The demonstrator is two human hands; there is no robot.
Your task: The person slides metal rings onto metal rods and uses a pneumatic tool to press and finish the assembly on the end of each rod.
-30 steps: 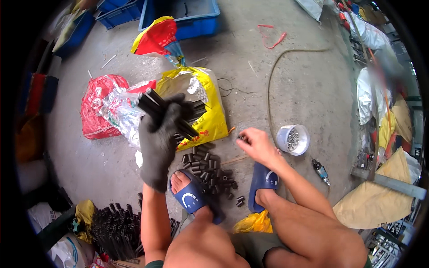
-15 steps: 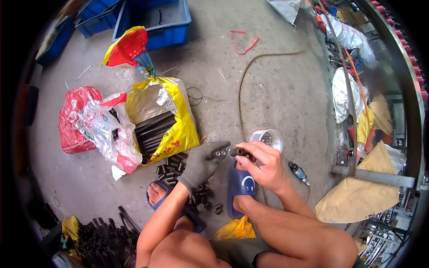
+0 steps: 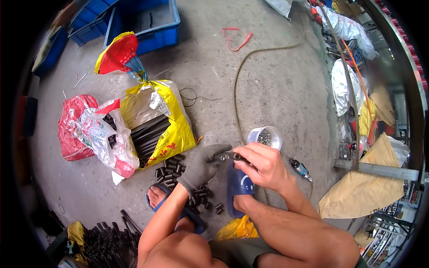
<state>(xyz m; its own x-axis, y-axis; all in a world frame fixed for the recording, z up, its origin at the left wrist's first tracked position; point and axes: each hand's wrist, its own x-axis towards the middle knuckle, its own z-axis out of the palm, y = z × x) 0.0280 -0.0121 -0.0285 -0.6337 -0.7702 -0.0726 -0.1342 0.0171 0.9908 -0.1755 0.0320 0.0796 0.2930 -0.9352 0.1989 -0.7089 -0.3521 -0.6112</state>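
My left hand (image 3: 201, 169), in a dark grey glove, is closed with several small shiny metal nuts (image 3: 224, 157) showing at its fingertips. Bare, my right hand (image 3: 264, 166) pinches a short black tube (image 3: 238, 157), its open end turned toward the nuts. The two hands almost meet above my right sandal (image 3: 241, 190). Beyond the right hand stands a round white tub (image 3: 278, 141) with many small metal pieces inside. Below and left of the gloved hand, a heap of short black tubes (image 3: 170, 172) lies on the floor, partly hidden by that hand and arm.
A yellow bag (image 3: 181, 118) holds long black strips (image 3: 151, 136), beside a red and white plastic bag (image 3: 100, 129). Blue crates (image 3: 163, 33) stand at the far left. A blue-grey air tool (image 3: 300, 169) lies right of the tub; a hose (image 3: 237, 85) crosses the floor.
The black tube has turned slightly in my right fingers, and the right hand has rolled a little. My left hand stays nearly in place. The whole view has shifted slightly.
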